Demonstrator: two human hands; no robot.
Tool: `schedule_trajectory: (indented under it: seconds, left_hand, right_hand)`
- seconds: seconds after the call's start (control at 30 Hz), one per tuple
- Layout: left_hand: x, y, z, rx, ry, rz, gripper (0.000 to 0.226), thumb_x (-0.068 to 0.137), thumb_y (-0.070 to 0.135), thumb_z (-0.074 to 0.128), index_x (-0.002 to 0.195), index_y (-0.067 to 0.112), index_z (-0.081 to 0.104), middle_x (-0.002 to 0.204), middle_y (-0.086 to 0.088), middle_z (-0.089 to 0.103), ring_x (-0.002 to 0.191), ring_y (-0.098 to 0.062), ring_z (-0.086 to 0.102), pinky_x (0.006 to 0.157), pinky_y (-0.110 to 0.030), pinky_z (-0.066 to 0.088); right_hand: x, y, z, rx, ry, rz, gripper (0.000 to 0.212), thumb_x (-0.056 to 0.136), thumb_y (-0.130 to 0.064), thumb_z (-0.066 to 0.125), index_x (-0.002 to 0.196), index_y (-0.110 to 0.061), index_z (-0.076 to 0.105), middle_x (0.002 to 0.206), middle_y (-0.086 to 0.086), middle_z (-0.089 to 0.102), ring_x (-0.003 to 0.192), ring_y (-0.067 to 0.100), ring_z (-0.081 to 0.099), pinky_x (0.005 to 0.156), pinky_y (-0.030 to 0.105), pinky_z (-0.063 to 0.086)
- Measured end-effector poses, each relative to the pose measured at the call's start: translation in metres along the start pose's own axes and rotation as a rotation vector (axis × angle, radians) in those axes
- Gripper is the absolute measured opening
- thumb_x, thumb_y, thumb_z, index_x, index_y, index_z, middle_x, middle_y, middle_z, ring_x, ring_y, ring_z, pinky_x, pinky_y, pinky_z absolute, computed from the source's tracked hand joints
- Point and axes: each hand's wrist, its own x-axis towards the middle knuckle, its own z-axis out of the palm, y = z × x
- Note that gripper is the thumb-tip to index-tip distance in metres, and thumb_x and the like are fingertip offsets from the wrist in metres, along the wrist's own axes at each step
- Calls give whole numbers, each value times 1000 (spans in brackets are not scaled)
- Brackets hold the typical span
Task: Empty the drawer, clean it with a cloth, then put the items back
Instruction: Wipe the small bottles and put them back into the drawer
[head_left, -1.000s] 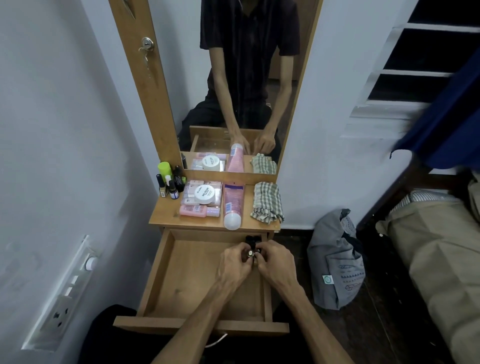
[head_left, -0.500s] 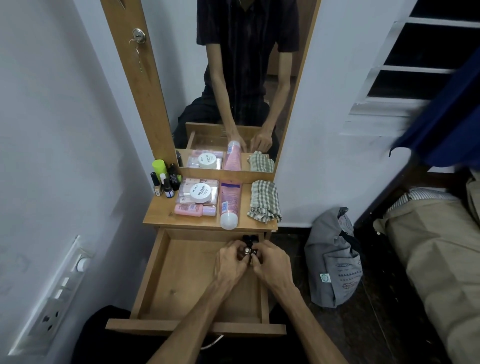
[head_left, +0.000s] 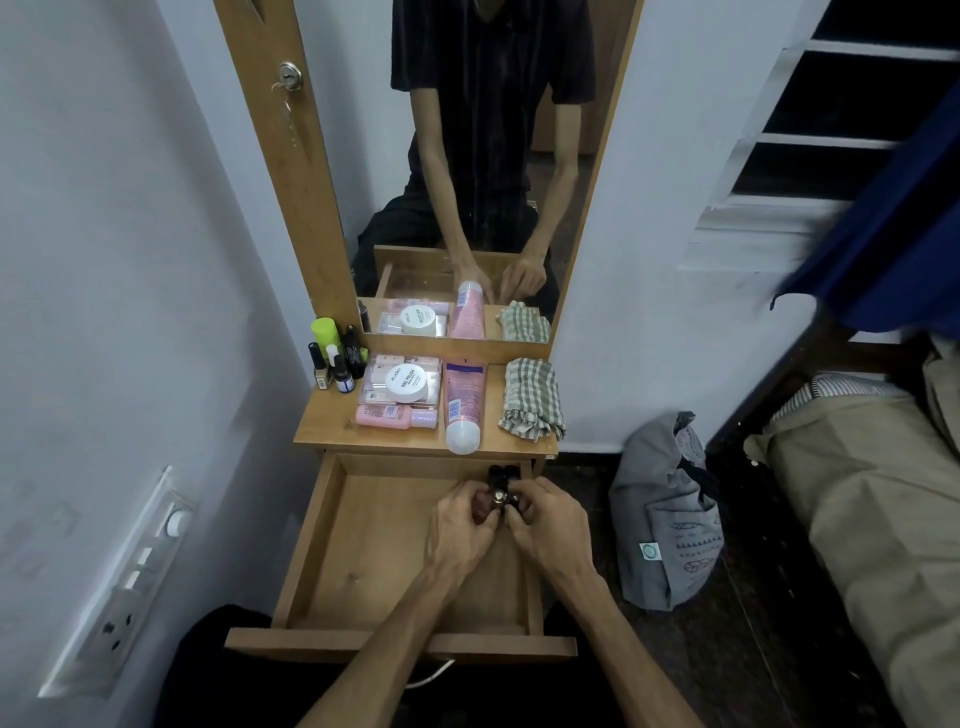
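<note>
In the open drawer (head_left: 363, 551) under the shelf, both hands, left (head_left: 460, 525) and right (head_left: 545, 525), meet at its far right corner, fingers pinching small dark bottles (head_left: 501, 491) that stand upright between them.

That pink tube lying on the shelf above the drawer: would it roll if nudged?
Probably: the pink tube lies on its side with its round white cap at the shelf edge. It likely squashes when gripped. It looks smooth, perhaps slippery.

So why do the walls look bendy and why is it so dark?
Head view: the wide lens bends the wall and window slats near the edges; dim light leaves the floor murky, and the small things in the hands are blurry.
</note>
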Motion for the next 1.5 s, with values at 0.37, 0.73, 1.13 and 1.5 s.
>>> schedule_trajectory:
  seconds: [0.37, 0.73, 1.13, 1.5]
  left_hand:
    - [-4, -9, -88, -53, 271, 117, 6, 81, 17, 69, 80, 23, 67, 73, 14, 64, 66, -5, 62, 56, -36, 53]
    - [60, -35, -193, -22, 504, -34, 9, 90, 21, 67, 88, 18, 76, 76, 8, 70, 67, -9, 62, 65, -31, 56]
    - [124, -50, -229, 66, 468, -144, 31, 91, 29, 67, 120, 21, 68, 104, 5, 68, 76, -12, 58, 76, -34, 52]
    - [148, -60, -226, 121, 396, -153, 35, 91, 30, 69, 124, 18, 67, 114, -3, 65, 78, -17, 59, 82, -44, 56]
  right_hand:
    - [9, -102, -5, 240, 106, -264, 5, 85, -29, 69, 89, -26, 72, 78, -14, 65, 67, 2, 56, 61, 16, 47]
    - [99, -199, 32, 241, 90, -163, 17, 85, -33, 62, 90, -24, 76, 79, -8, 71, 72, 10, 63, 65, 32, 54]
    - [154, -230, 57, 207, 77, -63, 25, 89, -34, 66, 110, -22, 72, 85, -5, 74, 88, 19, 67, 72, 31, 49]
    - [168, -233, 70, 203, 48, -26, 27, 91, -38, 67, 114, -24, 69, 84, -4, 74, 87, 19, 69, 74, 30, 50]
